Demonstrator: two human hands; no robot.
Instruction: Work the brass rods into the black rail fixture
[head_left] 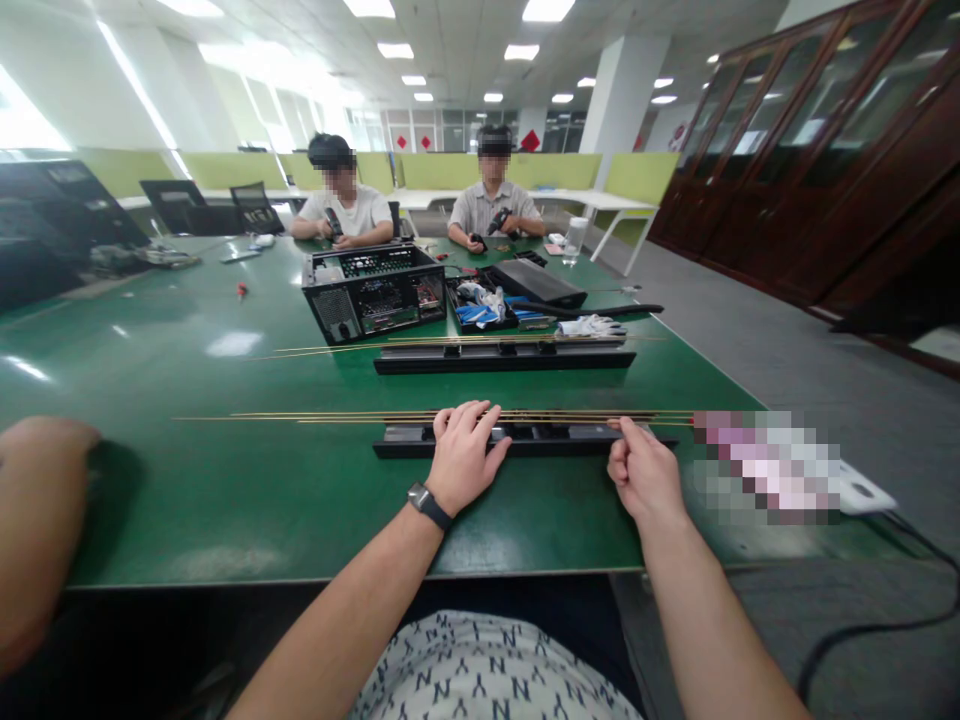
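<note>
A bundle of thin golden rods (345, 416) lies lengthwise along a long black rail (555, 448) in front of me. My left hand (466, 455), with a dark watch at its wrist, rests on the rods and rail, palm down, fingers spread. Near the rail's right end is my right hand (643, 468). Its index fingertip touches the rods while the other fingers are curled in against the thumb. Whatever may be pinched there is hidden. Farther off, a second black rail (510, 362) has more thin golden rods (330, 348) along its back edge.
A black computer case (375, 300) and a tray with blue-white gloves (480, 310) stand across the green table (225, 510). At right are a white power strip (862, 490) and a blurred patch. Two people sit opposite; another person's arm (45, 520) enters at left.
</note>
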